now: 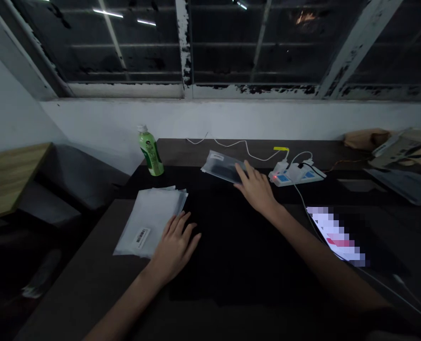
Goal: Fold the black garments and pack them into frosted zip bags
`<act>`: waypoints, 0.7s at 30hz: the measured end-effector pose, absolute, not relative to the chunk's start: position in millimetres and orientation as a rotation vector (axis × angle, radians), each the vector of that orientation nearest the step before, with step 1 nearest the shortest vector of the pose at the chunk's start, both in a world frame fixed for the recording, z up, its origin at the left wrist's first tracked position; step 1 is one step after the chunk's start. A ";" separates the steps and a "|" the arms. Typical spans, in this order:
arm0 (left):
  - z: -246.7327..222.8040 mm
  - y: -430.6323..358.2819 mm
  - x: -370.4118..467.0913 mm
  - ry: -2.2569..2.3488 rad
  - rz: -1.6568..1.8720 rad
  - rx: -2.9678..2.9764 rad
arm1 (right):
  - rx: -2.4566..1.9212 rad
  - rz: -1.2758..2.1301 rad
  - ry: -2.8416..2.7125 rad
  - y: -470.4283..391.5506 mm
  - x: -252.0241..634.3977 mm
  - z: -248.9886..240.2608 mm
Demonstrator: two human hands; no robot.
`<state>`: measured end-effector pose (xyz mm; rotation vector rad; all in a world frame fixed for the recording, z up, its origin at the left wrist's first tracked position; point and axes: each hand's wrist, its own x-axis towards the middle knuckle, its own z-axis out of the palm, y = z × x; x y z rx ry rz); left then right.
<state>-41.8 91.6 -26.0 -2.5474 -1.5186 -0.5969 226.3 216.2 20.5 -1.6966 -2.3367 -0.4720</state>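
Note:
My left hand (175, 248) lies with its fingers spread at the right edge of a stack of frosted plastic pouches (157, 213). A white barcode label (141, 237) shows on the top pouch near its lower edge. Farther back, my right hand (256, 187) has its fingers stretched out over the right end of a single frosted pouch (221, 166). That pouch looks dark inside and carries a small label at its upper left. The fingertips rest on or just above it; I cannot tell which. Both pouches and stack lie on a black mat (224, 255).
A green bottle (151, 154) stands behind the stack. Right of my right hand is a white power strip (299, 175) with plugs and cables. A lit, pixelated screen (334, 237) lies at the right. Packages (398, 147) sit at the far right, and a wooden table (14, 177) stands left.

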 end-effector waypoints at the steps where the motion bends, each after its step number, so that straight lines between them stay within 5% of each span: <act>1: -24.5 91.3 -42.2 -1.530 -0.601 -2.548 | -1.706 -0.390 -2.391 222.6 224.3 15.9; 21: 2.4 228.1 -17.7 -1.686 -0.380 -2.577 | -1.774 -0.071 -2.323 197.2 317.1 -26.6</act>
